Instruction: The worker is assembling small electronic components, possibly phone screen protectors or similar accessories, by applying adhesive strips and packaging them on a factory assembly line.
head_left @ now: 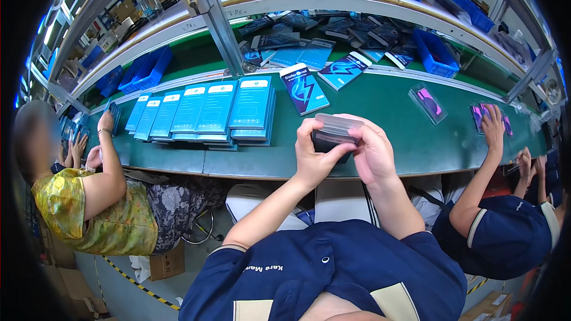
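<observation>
Both my hands hold a clear plastic blister pack (339, 125) with something dark in it, raised over the front of the green bench. My left hand (313, 157) grips its left side, thumb along the lower edge. On the other side my right hand (375, 150) closes round it, fingers along the top and right. What the dark part is, I cannot make out. Just beyond lies a flat dark-blue and white box (305, 90), with a second such box (345, 71) behind it. To the left stand stacks of light-blue flat boxes (250, 104).
A clear pack with a purple insert (427, 104) lies to the right, near a co-worker's hand (492, 125) on similar packs. A loose pile of boxes (309, 50) sits under the shelf (285, 5), beside a blue bin (436, 53). Another co-worker (89, 202) sits left.
</observation>
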`<state>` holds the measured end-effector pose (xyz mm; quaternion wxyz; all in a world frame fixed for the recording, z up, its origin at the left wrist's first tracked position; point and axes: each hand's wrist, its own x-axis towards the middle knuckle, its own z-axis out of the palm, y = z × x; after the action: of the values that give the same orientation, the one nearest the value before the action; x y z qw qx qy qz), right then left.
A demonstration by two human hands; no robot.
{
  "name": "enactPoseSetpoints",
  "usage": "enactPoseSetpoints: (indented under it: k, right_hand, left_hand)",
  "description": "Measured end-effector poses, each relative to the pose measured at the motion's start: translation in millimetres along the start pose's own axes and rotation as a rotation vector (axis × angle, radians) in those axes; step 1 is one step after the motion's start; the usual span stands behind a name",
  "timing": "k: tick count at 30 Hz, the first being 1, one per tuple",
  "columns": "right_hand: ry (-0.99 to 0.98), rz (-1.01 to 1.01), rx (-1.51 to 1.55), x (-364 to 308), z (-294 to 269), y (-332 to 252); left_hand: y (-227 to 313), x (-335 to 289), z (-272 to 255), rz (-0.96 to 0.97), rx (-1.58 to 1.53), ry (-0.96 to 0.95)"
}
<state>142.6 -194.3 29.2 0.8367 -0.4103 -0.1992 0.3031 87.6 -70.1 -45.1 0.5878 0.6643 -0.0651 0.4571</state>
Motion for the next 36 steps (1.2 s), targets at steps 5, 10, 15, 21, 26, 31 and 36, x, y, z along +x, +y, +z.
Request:
enactPoseSetpoints:
  k: [5, 10, 15, 21, 26, 31, 36]
  right_hand:
    - [0.021, -0.862, -0.777, 11, 0, 30]
    - [0.098, -0.737, -0.653, 15, 2, 39]
    - [0.103, -0.609, -0.263, 17, 3, 48]
    - [0.068, -0.757, -0.754, 23, -40, 69]
    - [0.047, -0.221, -0.787, 48, -27, 32]
    - [-0.239, -0.241, -1.589, 82, -35, 33]
    - [-0.313, -0.228, -1.857, 36, -13, 40]
  left_hand:
    - [43, 40, -1, -0.311, -0.507, 0.088]
    - [38, 41, -2, -0.281, -0.431, 0.076]
    - [24, 35, 0, -0.120, -0.235, 0.101]
    - [5, 20, -15, 0.012, 0.410, -0.104]
    - [46, 22, -11, -0.169, 0.966, -0.412]
    - [63, 69, -44, 0.034, 1.362, -0.138]
    - [33, 73, -72, -0.075, 1.604, -0.256]
